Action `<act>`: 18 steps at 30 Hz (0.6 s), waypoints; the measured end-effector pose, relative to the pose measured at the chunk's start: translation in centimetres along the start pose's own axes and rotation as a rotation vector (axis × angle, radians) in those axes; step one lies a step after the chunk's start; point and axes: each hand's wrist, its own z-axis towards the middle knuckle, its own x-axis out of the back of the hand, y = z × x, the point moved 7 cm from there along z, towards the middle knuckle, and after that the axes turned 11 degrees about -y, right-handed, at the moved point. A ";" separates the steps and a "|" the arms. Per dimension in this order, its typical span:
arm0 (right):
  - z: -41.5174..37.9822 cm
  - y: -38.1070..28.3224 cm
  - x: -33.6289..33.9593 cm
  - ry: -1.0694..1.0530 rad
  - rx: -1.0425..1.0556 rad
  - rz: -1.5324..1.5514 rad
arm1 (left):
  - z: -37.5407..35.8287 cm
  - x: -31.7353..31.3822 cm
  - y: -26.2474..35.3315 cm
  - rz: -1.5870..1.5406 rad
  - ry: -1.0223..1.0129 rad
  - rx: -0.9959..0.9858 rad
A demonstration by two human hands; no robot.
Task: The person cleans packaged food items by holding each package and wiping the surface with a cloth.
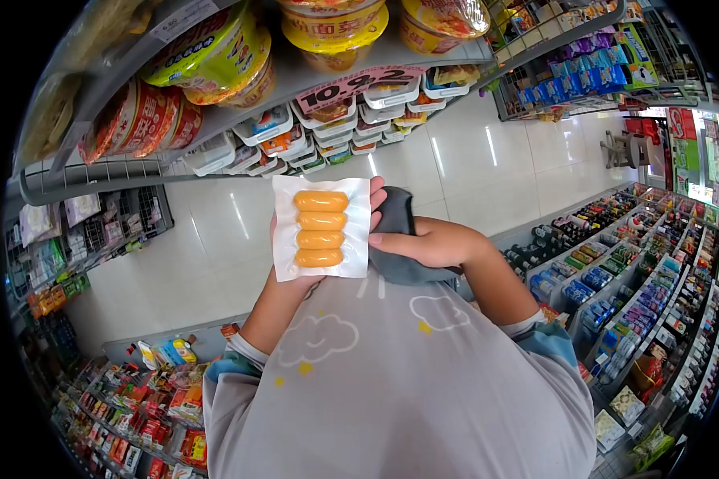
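Observation:
A clear-and-white sealed pack of sausages (320, 229) lies face up across my left hand (377, 196). Several orange-brown sausages show in a column inside it. My left palm is beneath the pack, with fingertips past its right edge and most of the hand hidden. My right hand (430, 243) is closed on a dark grey cloth (398, 263), which bunches below and behind it. The right thumb points at the pack's right edge; whether it touches cannot be told. The other right fingers are hidden.
A shelf ahead holds instant noodle bowls (334, 28) above stacked white-rimmed trays (295, 140) and a pink price sign (359, 86). Shelves of drinks (615, 279) stand at right, snack packets (148, 407) at lower left. Pale tiled floor (208, 263) runs between.

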 end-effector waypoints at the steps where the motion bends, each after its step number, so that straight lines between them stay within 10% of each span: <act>1: -1.2 -1.4 -0.3 -0.003 -0.001 -0.001 | -0.1 -0.2 -0.1 -0.001 0.001 -0.003; 18: -6.9 -5.1 -1.1 0.724 0.634 -0.303 | -1.9 0.0 0.1 0.045 0.019 -0.147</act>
